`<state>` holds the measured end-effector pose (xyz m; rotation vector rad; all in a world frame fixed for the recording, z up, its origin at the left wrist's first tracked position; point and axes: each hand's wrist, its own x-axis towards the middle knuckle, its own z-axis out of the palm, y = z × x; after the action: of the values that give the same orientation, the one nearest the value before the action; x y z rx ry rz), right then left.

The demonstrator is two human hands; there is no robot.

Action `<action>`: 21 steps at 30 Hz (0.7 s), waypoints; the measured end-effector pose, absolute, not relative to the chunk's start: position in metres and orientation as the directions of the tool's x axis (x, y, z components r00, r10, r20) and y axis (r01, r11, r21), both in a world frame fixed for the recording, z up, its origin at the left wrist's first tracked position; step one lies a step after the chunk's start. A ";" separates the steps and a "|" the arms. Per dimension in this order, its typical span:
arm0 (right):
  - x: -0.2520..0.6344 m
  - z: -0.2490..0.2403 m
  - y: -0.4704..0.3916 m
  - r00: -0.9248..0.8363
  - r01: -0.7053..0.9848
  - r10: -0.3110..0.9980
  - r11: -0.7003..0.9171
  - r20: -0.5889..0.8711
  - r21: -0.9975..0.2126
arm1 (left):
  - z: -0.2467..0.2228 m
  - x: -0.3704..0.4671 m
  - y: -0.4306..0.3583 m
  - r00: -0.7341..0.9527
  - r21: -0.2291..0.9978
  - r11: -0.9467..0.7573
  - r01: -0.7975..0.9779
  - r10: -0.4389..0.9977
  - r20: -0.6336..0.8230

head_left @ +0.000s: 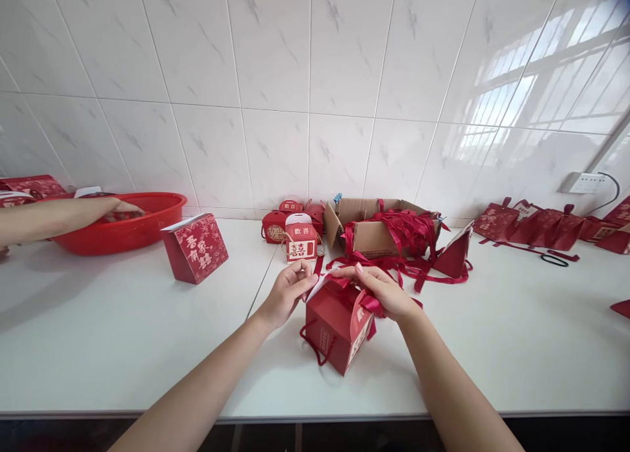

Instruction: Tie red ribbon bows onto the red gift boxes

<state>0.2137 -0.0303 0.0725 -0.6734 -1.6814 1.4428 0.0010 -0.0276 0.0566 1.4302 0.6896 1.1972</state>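
Observation:
A red gift box point(329, 321) with a cord handle stands on the white table, turned at an angle. Red ribbon point(373, 306) lies around its top. At the box's back left, my left hand point(290, 291) pinches a ribbon end between thumb and fingers. My right hand point(381, 288) is over the top right of the box, its fingers closed on the ribbon there. Just behind stands a smaller red and cream box point(301, 241). A cardboard box point(377, 237) full of loose red ribbon sits behind my right hand, with strands spilling onto the table.
At the left, another person's arm point(59, 219) reaches into a red basin point(118, 234). A red triangular box point(197, 248) stands nearer. Several red boxes and bags point(534, 226) line the right back, beside black-handled scissors point(554, 260). The white table's front edge point(315, 416) runs below.

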 end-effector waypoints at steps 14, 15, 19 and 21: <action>0.207 0.067 -0.029 -0.597 -0.094 0.747 0.297 0.293 -0.950 | 0.058 -0.002 -0.024 0.370 0.965 -0.039 -0.259 0.919 0.137; 0.207 0.067 -0.029 -0.576 -0.106 0.759 0.297 0.302 -0.949 | 0.058 -0.004 -0.022 0.341 0.948 -0.020 -0.317 0.930 0.133; 0.211 0.064 -0.023 -0.414 -0.197 0.847 0.274 0.333 -0.941 | 0.062 -0.015 -0.012 0.196 0.802 0.020 -0.597 0.973 0.121; 0.214 0.060 -0.016 -0.320 -0.271 0.883 0.262 0.344 -0.926 | 0.063 -0.022 -0.006 0.129 0.708 0.008 -0.706 0.985 0.117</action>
<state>0.2143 -0.0163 0.0600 -0.6132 -1.4303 1.3180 -0.0225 -0.0056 0.0630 0.7320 0.4804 1.4037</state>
